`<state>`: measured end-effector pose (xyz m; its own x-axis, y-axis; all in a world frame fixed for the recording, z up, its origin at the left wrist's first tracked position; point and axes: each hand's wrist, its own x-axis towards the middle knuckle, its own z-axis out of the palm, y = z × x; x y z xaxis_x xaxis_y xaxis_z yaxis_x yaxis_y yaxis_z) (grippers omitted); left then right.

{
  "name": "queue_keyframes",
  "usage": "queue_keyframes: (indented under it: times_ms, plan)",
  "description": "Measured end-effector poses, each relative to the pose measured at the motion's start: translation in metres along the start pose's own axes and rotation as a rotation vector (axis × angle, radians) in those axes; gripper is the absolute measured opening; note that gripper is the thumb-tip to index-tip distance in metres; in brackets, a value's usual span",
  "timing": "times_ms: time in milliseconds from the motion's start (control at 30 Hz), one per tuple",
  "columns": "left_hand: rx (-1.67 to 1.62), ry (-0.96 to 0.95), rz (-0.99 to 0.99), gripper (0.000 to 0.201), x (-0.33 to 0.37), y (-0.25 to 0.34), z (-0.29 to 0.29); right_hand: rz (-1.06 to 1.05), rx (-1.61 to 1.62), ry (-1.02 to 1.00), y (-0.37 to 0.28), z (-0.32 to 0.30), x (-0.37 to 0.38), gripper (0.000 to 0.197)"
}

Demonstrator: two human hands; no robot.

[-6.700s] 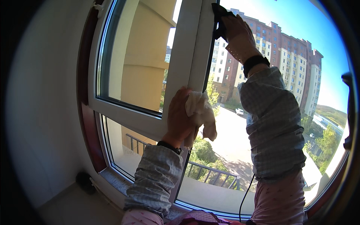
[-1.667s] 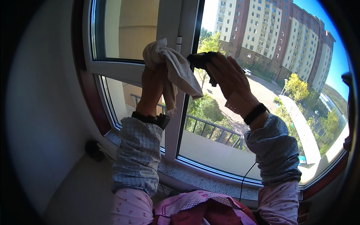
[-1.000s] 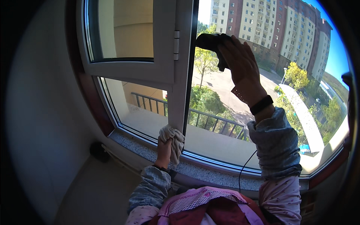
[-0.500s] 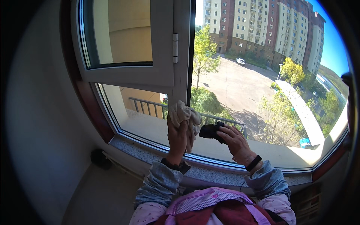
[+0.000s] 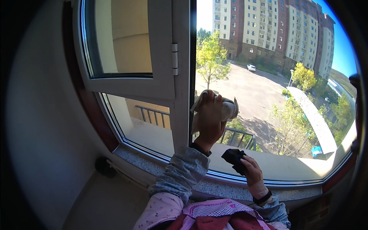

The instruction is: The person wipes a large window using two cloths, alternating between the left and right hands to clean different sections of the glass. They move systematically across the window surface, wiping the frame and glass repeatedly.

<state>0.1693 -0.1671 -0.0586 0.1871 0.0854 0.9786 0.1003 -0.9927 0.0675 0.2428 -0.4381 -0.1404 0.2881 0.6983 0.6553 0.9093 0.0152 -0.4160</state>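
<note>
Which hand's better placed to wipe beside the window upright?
Probably the left hand: it holds the pale cloth beside that upright; the right hand, holding a black bundle, is farther off.

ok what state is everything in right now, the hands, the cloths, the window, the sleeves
pale cloth: bunched, in the left hand
left hand: raised in front of the large pane, fingers over the cloth
black cloth: crumpled, in the right hand
right hand: lower than the left, fingers bent over the cloth
large pane: see-through
hinged sash: cannot tell whether fully shut
left grey sleeve: wrinkled
</note>
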Motion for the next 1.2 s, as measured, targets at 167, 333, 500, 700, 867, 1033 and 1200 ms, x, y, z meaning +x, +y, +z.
queue_keyframes:
  times_ms: [167, 333, 500, 700, 867, 1033, 1200]
  plan:
    - [0.04, 0.129, 0.077, 0.068, 0.076, -0.017, -0.008, -0.038, 0.065, -0.018, 0.002, 0.002, 0.011, 0.038]
    - [0.024, 0.076, -0.018, 0.084, 0.017, -0.004, -0.018, -0.081, 0.085, -0.081, 0.003, 0.001, 0.013, 0.042]
    - [0.039, 0.091, -0.025, 0.081, 0.009, -0.008, -0.016, -0.069, 0.172, -0.089, 0.009, -0.001, 0.007, 0.039]
    - [0.223, 0.123, 0.066, 0.077, 0.123, -0.007, -0.026, -0.08, 0.186, -0.093, 0.018, -0.008, 0.0, 0.04]
    - [0.334, 0.317, 0.293, 0.065, 0.221, -0.015, -0.029, -0.092, 0.201, -0.064, 0.026, -0.015, -0.003, 0.041]
    - [0.407, 0.247, 0.334, 0.072, 0.311, -0.032, -0.04, -0.072, 0.212, -0.06, 0.03, -0.016, -0.007, 0.043]
    - [0.428, 0.399, 0.476, 0.054, 0.339, -0.03, -0.042, -0.055, 0.184, -0.051, 0.027, -0.017, -0.011, 0.046]
